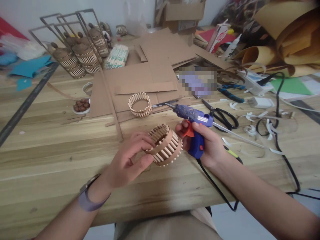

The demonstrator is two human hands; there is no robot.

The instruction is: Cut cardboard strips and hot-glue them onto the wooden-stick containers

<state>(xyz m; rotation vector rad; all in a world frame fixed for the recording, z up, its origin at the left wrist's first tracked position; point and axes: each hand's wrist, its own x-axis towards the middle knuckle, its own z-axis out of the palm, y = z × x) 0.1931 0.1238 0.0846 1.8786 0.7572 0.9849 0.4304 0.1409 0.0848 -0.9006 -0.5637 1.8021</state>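
My left hand [131, 160] grips the near-left rim of a small round basket [168, 150] made of short wooden sticks and brown cardboard bands. The basket is tilted, its opening facing up and to the left. In my right hand [210, 143] is a blue hot glue gun [191, 115], its nozzle pointing left above the basket and a clear glue stick [237, 135] sticking out of its back. The fingers of my right hand lie around the orange trigger, close to the basket's right side. Behind the basket, a separate ring of sticks [140, 106] stands on cardboard.
Black scissors [221, 115], pliers [231, 93] and paper scraps lie to the right. The glue gun's black cord [217, 186] hangs over the table's front edge. Cardboard sheets [147, 76], a small bowl of brown nuts [82, 106] and finished stick lanterns [85, 55] are farther back.
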